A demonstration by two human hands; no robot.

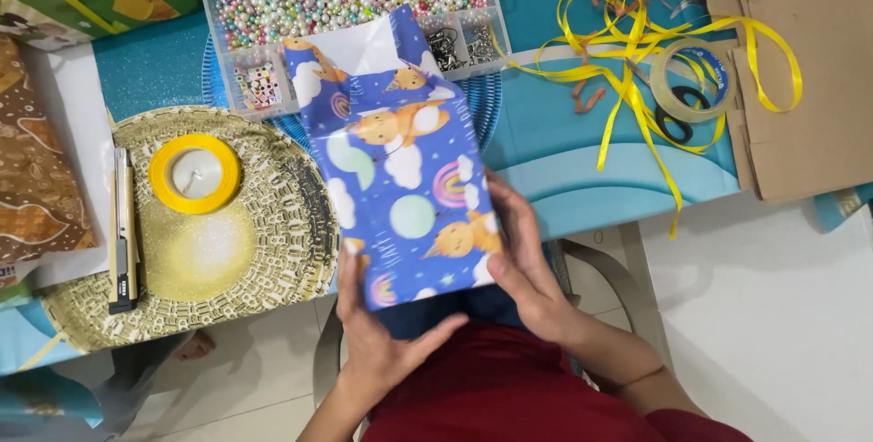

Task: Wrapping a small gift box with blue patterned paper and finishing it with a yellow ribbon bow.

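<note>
Head view: a utility knife and a yellow tape roll lie on the gold round mat at left. My left hand and right hand are both closed on the near end of the blue cartoon-print wrapped parcel, held between them above my lap; keeping the paper taut would serve the fold. A clear tape roll lies at right.

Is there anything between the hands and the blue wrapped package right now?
Nothing visible. The left hand grips the blue wrapped package at its near left corner and the right hand presses on its right edge, both touching the paper directly. The package's far end lies over the bead organiser box.
</note>
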